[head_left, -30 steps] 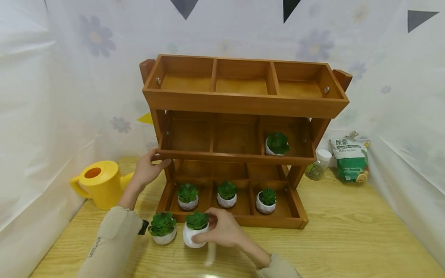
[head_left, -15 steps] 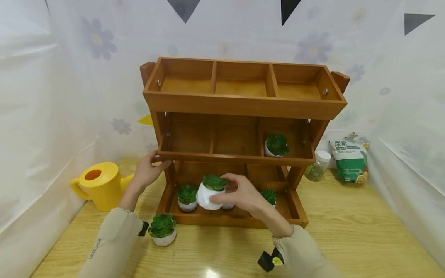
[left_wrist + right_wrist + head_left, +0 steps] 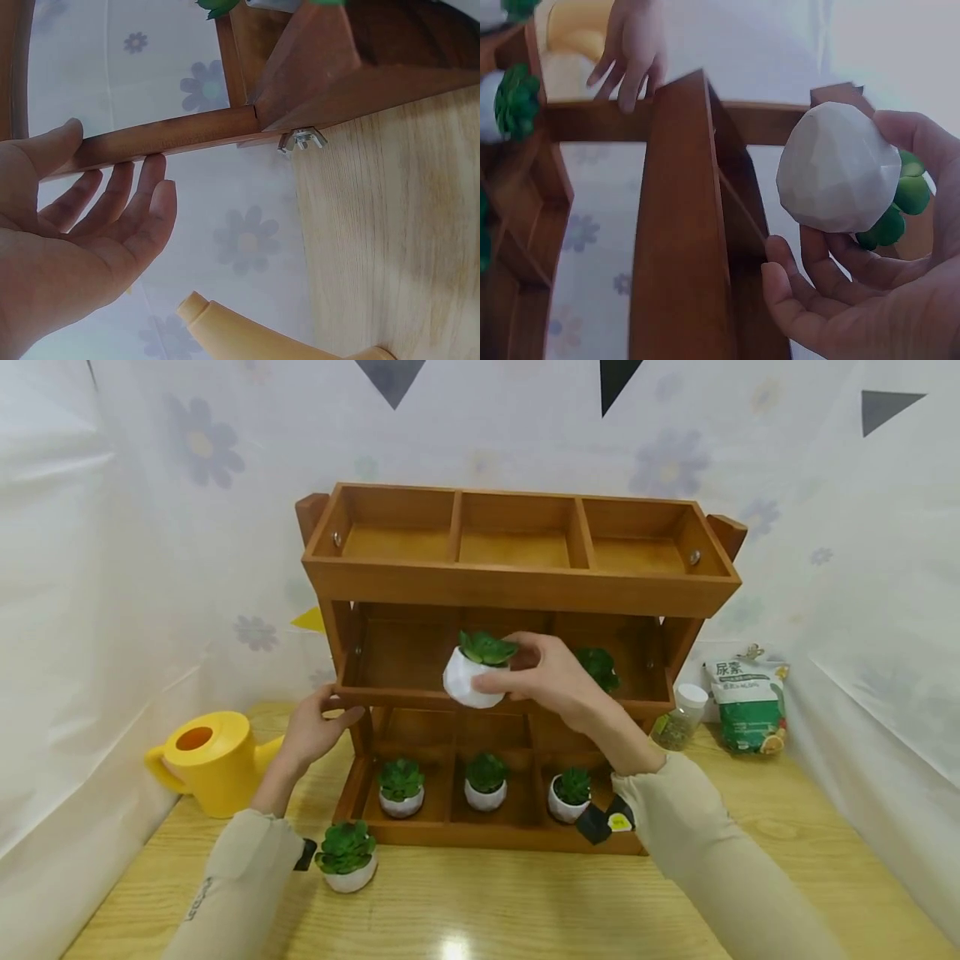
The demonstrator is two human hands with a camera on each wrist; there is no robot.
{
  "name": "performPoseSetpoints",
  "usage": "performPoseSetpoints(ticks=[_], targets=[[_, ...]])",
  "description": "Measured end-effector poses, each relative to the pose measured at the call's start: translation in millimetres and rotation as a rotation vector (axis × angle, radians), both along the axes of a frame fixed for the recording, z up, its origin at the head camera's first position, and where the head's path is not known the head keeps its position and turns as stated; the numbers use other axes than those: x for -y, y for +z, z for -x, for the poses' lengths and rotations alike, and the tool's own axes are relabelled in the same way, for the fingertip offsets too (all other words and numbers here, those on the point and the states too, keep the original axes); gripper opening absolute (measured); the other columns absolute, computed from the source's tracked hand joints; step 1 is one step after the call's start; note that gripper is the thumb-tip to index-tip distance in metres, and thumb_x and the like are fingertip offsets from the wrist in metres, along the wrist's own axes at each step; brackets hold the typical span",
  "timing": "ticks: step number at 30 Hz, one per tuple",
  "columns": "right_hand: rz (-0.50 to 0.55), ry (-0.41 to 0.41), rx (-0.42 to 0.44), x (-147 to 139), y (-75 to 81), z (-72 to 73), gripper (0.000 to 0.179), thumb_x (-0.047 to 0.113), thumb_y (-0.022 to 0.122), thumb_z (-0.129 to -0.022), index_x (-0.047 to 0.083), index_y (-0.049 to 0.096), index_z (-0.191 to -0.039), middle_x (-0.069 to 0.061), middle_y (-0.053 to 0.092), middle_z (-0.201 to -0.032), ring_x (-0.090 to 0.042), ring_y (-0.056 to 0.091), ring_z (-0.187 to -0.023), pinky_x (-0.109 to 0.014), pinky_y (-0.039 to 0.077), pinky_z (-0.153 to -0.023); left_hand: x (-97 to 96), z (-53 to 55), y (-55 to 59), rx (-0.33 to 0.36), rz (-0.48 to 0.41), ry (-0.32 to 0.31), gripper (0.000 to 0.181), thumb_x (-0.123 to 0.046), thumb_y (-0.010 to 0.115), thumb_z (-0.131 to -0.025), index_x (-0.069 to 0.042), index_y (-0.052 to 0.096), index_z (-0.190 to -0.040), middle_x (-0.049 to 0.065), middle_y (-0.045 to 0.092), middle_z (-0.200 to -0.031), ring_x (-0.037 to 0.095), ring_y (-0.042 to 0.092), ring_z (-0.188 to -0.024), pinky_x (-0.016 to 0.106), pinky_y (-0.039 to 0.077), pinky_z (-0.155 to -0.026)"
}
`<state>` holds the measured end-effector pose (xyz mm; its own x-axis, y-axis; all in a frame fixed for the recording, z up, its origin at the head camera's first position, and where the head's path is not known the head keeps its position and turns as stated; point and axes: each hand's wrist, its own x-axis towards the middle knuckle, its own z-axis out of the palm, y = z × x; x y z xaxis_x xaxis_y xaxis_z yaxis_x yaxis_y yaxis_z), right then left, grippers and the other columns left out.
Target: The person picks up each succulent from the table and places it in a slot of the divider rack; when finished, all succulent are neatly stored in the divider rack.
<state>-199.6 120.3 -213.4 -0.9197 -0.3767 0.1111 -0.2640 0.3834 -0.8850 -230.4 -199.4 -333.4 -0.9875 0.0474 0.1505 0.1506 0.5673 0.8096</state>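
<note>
My right hand holds a potted succulent, green leaves in a white faceted pot, in front of the middle tier of a three-tier wooden plant shelf. In the right wrist view, thumb and fingers pinch the white pot from both sides. My left hand holds the shelf's left side at middle-tier height. The left wrist view shows thumb and fingers on opposite sides of the wooden post. Another succulent sits in the middle tier's right compartment, partly behind my right hand.
The bottom tier carries potted succulents, one per compartment. One more succulent stands on the table, front left. A yellow watering can is left of the shelf; a lidded jar and a green-and-white bag stand at right.
My right hand has lifted the succulent from the table, past the bottom tier, up to the middle tier. My left hand has stayed on the shelf.
</note>
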Motion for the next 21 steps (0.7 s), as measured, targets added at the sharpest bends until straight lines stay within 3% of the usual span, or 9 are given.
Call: performPoseSetpoints(ticks=[7,10,12,16,21], targets=[[-0.118,-0.089,-0.034,1.1,10.7,28.8,0.064,0.033,0.078,-0.079,0.012,0.053,-0.134,-0.009,0.06,-0.12,-0.026,0.059,-0.099,-0.042,0.052,-0.079,0.6,-0.4,1.5,0.007,0.005,0.008,0.053,-0.026,0.056,-0.098,0.0,0.04,-0.142,0.029,0.044,-0.138,0.046,0.046,-0.122,0.056,0.045,-0.094],[-0.181,-0.11,-0.08,1.7,11.0,41.2,0.076,0.032,0.08,-0.076,0.015,0.045,-0.142,-0.008,0.05,-0.135,-0.027,0.054,-0.11,-0.043,0.049,-0.085,0.7,-0.4,1.4,0.007,0.01,0.008,0.053,-0.026,0.057,-0.098,0.0,0.04,-0.142,0.029,0.044,-0.138,0.046,0.046,-0.122,0.056,0.045,-0.093],[-0.221,-0.108,-0.117,2.5,12.4,49.0,0.083,0.03,0.081,-0.075,0.014,0.039,-0.145,-0.008,0.043,-0.143,-0.029,0.05,-0.119,-0.044,0.048,-0.09,0.7,-0.1,0.9,0.005,0.011,0.004,0.053,-0.026,0.057,-0.098,0.0,0.041,-0.141,0.029,0.044,-0.138,0.046,0.046,-0.122,0.056,0.046,-0.093],[-0.232,-0.066,-0.107,5.4,15.6,62.2,0.089,0.025,0.082,-0.075,0.015,0.032,-0.148,-0.006,0.032,-0.151,-0.028,0.038,-0.133,-0.046,0.043,-0.099,0.6,0.2,0.0,0.007,0.005,0.001,0.053,-0.026,0.057,-0.098,-0.001,0.041,-0.141,0.028,0.044,-0.138,0.046,0.047,-0.122,0.056,0.046,-0.093],[-0.266,-0.075,-0.098,6.7,14.8,71.9,0.093,0.024,0.082,-0.074,0.015,0.028,-0.149,-0.007,0.027,-0.152,-0.031,0.04,-0.129,-0.046,0.042,-0.099,0.5,1.0,-1.4,0.003,0.006,0.001,0.054,-0.027,0.057,-0.098,0.0,0.041,-0.141,0.029,0.044,-0.138,0.046,0.046,-0.122,0.056,0.045,-0.093]])
